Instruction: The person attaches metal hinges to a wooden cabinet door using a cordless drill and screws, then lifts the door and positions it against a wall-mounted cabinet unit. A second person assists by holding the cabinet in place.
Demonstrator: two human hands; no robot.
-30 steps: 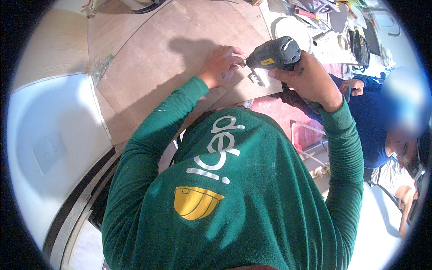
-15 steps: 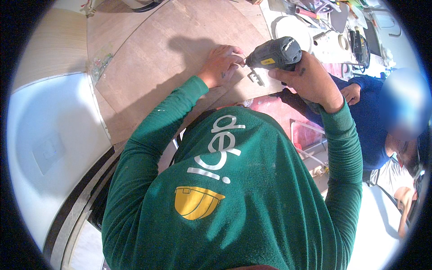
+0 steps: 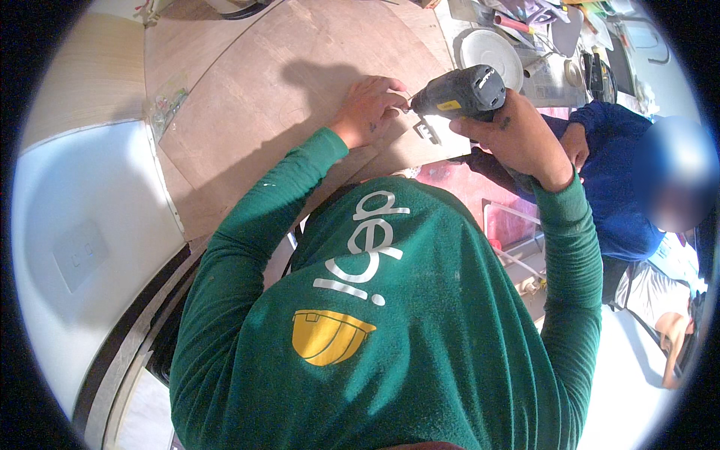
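My right hand [image 3: 521, 139] grips a dark grey cordless drill [image 3: 459, 91] with a small yellow label. The drill points left, and its tip meets the fingertips of my left hand [image 3: 370, 112]. Those fingertips are pinched together; whatever is between them is too small to make out. Under both hands lies a large thin wooden panel [image 3: 247, 112] with a curved edge. A small notched piece [image 3: 427, 133], light with dark gaps, shows on the wood just below the drill. My right hand hides most of the drill's handle.
At the right a co-worker in a dark blue top [image 3: 611, 180] is close to my right arm. A round white lid [image 3: 491, 58] and cluttered tools lie beyond the drill. A clear plastic bag [image 3: 166, 105] rests at the left. White wall [image 3: 90, 225] borders the left side.
The drill's back end has shifted slightly right and down, while its tip stays at my left fingertips. The co-worker's arm and body have shifted beside me. My left hand has barely moved.
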